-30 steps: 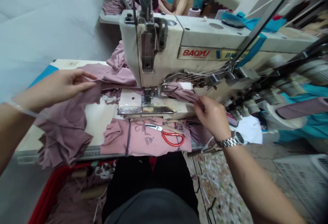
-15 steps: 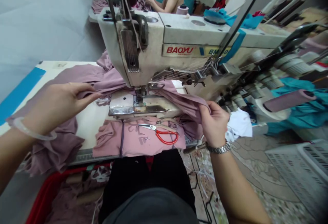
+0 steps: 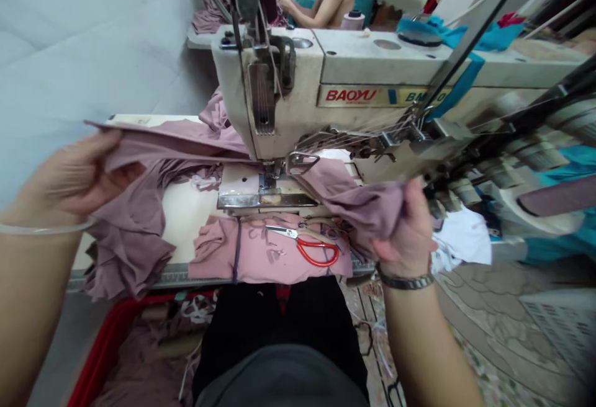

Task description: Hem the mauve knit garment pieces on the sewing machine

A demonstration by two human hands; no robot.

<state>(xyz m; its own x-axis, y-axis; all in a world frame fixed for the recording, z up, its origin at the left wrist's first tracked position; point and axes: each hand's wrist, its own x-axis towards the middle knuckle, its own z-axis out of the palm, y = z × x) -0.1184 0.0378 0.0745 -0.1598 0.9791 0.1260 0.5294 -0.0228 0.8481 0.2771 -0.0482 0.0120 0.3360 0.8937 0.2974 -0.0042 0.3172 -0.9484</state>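
A soft, matte, dusty-mauve knit fabric (image 3: 186,147) stretches in a taut, flat band from the person's left hand (image 3: 69,177) toward the needle area of a cream-painted metal industrial sewing machine (image 3: 279,90), which carries a red "BAOYU" label (image 3: 351,95). On the other side of the needle, the fabric appears to continue to the right hand (image 3: 407,233). The left fingers (image 3: 109,146) pinch the fabric's edge in a narrow grip, partly blurred, out beyond the tabletop's far-left corner. The right fingers (image 3: 414,208) close around a crumpled bunch of the cloth, just past the polished steel needle plate (image 3: 267,200). More loose, rumpled mauve folds (image 3: 130,249) spill over the near edge of the cream tabletop (image 3: 190,224), leaving a bare patch between them and the plate. Directly below the plate lies a flatter pink knit piece (image 3: 265,255), with steel scissors with red loop handles (image 3: 316,249) resting on top, close to the right wrist. The tabletop's metal-trimmed front edge (image 3: 139,281) runs just above a red plastic bin (image 3: 116,326) filled with mauve scraps. To the right, the machine's thread guides (image 3: 358,140) crowd the space above the right hand.
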